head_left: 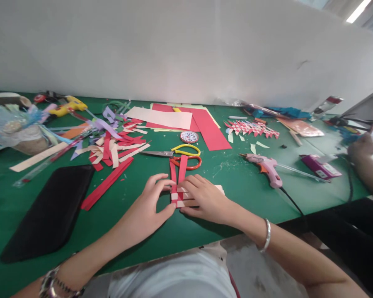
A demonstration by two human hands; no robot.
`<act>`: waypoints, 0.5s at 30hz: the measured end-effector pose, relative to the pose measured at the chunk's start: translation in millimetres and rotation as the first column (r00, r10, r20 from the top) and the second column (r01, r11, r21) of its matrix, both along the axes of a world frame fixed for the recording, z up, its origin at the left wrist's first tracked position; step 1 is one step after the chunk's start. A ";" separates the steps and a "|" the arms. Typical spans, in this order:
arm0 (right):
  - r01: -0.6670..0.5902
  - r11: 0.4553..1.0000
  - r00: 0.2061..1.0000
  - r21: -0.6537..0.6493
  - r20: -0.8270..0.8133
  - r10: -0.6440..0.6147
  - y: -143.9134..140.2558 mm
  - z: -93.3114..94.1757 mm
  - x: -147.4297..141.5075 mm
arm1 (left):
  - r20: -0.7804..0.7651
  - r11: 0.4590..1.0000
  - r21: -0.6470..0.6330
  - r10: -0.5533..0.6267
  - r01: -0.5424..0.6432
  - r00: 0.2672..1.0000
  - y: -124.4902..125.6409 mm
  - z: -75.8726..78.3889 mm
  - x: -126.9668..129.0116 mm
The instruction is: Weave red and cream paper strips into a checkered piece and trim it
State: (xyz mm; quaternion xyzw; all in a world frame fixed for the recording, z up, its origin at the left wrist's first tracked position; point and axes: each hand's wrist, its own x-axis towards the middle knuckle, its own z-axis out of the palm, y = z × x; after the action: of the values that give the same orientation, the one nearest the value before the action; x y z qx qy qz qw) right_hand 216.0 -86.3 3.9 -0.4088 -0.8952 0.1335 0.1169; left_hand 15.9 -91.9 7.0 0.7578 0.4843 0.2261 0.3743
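Red-and-cream paper strips [174, 197] interlace against your half-open left hand [149, 203]; your right hand [209, 199] curves over them, grip unclear. Weaving seems underway, calling next for snug alignment.

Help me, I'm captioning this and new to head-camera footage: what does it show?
There is no machine: these are a person's bare left hand and right hand, seen from a camera worn on the head, looking forward and down. Both touch a small weave of red and cream paper strips on a green table; whether they pinch or only press it is unclear. Just beyond lie scissors with yellow and orange handles. A pink glue gun lies to the right, a black pouch to the left. At far right is another person's hand.
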 end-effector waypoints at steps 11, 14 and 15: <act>-0.005 1.000 1.000 -0.028 -0.014 0.005 0.1 -2.3 0.9 | 0.269 0.950 -0.296 0.182 -0.098 0.946 2.0 2.0 6.1; -0.012 1.000 1.000 -0.027 -0.020 0.011 -0.3 -2.9 1.1 | 0.270 0.942 -0.304 0.226 -0.139 0.936 5.1 6.8 9.1; -0.012 1.000 1.000 -0.025 -0.021 0.012 -0.4 -3.0 1.1 | 0.266 0.942 -0.300 0.236 -0.152 0.935 6.6 7.4 9.7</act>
State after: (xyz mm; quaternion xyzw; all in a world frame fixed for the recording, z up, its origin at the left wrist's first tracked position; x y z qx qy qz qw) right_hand 217.2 -86.8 0.9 -0.4034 -0.8947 0.1495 0.1201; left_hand 25.6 -85.3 14.5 0.6036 0.5219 0.3048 0.5201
